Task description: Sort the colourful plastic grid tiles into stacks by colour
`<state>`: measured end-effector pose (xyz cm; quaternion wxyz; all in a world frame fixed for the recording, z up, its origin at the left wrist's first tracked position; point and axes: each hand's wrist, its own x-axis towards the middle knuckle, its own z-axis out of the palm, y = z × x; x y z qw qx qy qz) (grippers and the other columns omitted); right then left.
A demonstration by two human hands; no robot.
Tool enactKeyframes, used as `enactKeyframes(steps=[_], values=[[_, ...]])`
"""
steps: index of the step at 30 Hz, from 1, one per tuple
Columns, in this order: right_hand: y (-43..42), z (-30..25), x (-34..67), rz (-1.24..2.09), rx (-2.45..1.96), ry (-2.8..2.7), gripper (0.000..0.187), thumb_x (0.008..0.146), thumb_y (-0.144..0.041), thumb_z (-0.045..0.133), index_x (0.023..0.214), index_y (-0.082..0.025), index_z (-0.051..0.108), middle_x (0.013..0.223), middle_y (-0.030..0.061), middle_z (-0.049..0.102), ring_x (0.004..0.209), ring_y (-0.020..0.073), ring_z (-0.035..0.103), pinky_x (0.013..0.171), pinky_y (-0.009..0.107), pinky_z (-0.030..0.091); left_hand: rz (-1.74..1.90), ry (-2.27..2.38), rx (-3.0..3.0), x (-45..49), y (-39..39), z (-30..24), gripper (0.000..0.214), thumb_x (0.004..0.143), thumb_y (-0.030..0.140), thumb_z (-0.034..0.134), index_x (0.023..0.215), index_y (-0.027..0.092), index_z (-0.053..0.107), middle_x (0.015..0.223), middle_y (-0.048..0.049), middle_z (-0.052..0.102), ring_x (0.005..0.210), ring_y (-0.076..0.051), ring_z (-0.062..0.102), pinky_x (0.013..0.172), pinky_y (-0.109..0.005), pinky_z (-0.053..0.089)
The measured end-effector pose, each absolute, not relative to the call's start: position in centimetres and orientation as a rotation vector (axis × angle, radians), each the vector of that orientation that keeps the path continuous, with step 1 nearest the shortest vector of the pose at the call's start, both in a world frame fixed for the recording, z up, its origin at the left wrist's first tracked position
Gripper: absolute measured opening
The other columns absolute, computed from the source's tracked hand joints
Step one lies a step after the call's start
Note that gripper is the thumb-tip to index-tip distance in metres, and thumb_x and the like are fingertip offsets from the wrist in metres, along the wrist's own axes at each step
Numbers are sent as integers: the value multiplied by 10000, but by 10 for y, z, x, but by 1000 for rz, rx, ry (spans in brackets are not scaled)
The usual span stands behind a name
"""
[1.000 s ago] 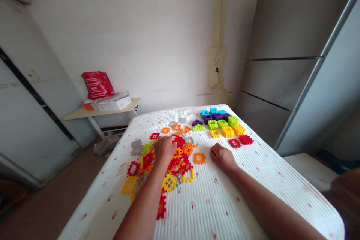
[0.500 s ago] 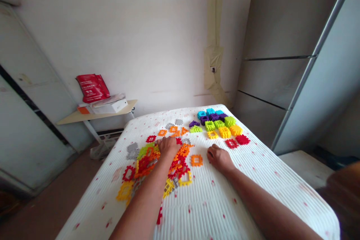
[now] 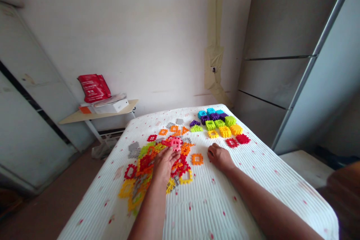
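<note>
A pink interlocking plastic building piece with a window-like grid (image 3: 176,143) is pinched in the fingertips of my left hand (image 3: 164,161), raised over a heap of loose pieces. Red, orange, yellow, lime and grey pieces make up the heap; its middle is partly hidden by my left hand and forearm. My right hand (image 3: 221,157) rests on the table with its fingers curled in, and nothing shows between them. Just left of it lies an orange square piece (image 3: 197,159). A red frame piece (image 3: 130,171) lies at the heap's left side.
Sorted stacks stand at the table's far right: blue (image 3: 210,111), purple (image 3: 214,116), lime (image 3: 230,120), yellow (image 3: 225,132) and red (image 3: 243,139). The white ribbed tablecloth (image 3: 202,210) covers the table. A side shelf (image 3: 70,118) stands left, a fridge (image 3: 267,75) right.
My left hand has drawn back toward me from the far part of the heap and now holds up the pink piece. The right hand stays in place.
</note>
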<state>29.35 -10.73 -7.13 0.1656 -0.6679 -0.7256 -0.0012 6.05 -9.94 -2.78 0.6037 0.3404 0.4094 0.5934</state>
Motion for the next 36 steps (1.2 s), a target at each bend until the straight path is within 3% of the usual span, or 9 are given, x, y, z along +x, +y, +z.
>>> enactKeyframes(steps=[4, 7, 15, 21, 28, 36], values=[[-107, -71, 294, 18, -1904, -2053, 228, 891, -238, 413, 792, -184, 611, 857, 15, 601, 724, 94, 569, 587, 198, 313, 1428, 1086, 895, 67, -104, -42, 315, 557, 370, 752, 704, 128, 614, 569, 23, 585, 509, -83, 544, 506, -203, 415], [-107, -72, 294, 50, -1897, -2023, 207, 877, -227, 432, 798, -186, 619, 861, 17, 606, 737, 98, 570, 604, 191, 328, 1429, 1031, 891, 74, -106, -48, 305, 539, 349, 760, 650, 123, 588, 540, 33, 560, 492, -67, 506, 495, -192, 399], [-111, -72, 292, 142, -1631, -1938, 168, 854, -200, 450, 839, -188, 618, 841, 32, 611, 736, 120, 578, 667, 202, 393, 1346, 1022, 868, 86, -113, -53, 439, 568, 286, 729, 951, 143, 568, 570, 45, 586, 510, -105, 573, 516, -226, 449], [-122, -68, 280, 191, -1362, -1897, 209, 854, -280, 473, 1002, -184, 586, 872, 50, 620, 692, 128, 572, 646, 235, 440, 1357, 1104, 986, 88, -115, -53, 314, 649, 368, 672, 848, 164, 539, 592, 13, 631, 530, -123, 609, 518, -220, 455], [-135, -61, 259, 279, -1235, -1927, 470, 823, -480, 527, 1173, -167, 504, 938, 80, 605, 725, 154, 572, 662, 272, 472, 1332, 1127, 1084, 94, -118, -52, 315, 648, 431, 672, 773, 167, 555, 656, -13, 647, 612, -148, 614, 592, -247, 474], [-137, -59, 250, 302, -1241, -1938, 541, 792, -541, 558, 1175, -160, 519, 960, 94, 591, 827, 194, 573, 739, 307, 466, 1296, 1139, 1232, 100, -122, -53, 272, 590, 397, 705, 631, 168, 565, 537, 29, 543, 520, -109, 503, 501, -200, 387]])
